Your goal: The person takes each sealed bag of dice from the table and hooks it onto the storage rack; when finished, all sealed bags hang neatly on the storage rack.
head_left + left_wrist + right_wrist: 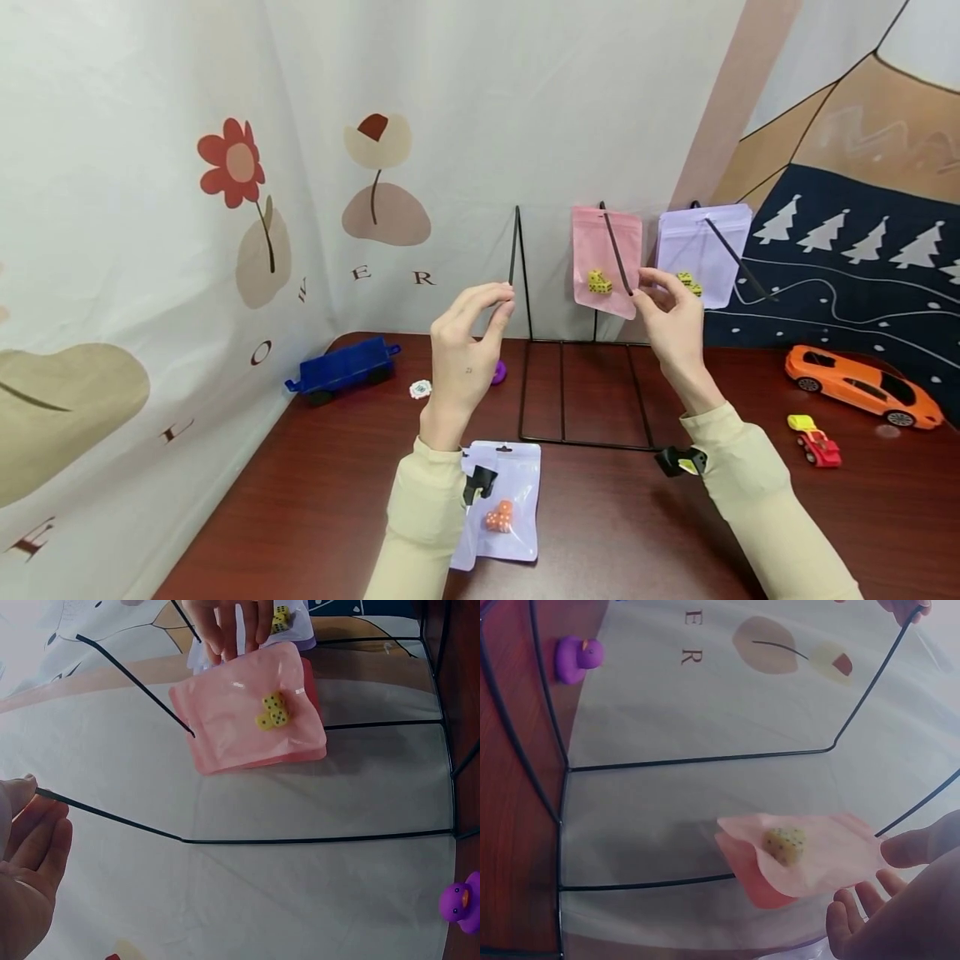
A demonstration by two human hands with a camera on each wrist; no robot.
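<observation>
With thumb and fingertips, my left hand (465,358) pinches the end of the left prong of the black wire rack (524,392). A pink pouch (588,250) with yellow dice (598,282) hangs on the middle prong, another reddish pouch behind it. My right hand (675,325) is beside that pouch, its fingers loosely bent with a gap below the thumb (911,849); whether the fingertips touch the pouch is hard to tell. On the right prong hangs a lilac pouch (716,258), also with yellow dice, partly behind the right hand.
Lilac pouches (517,475) with orange dice lie on the table, partly under the left sleeve. A blue wagon (341,368) and white chip (421,389) stand left. A purple duck (459,904) sits near the rack. An orange car (862,387) and red-yellow toy truck (817,446) are right.
</observation>
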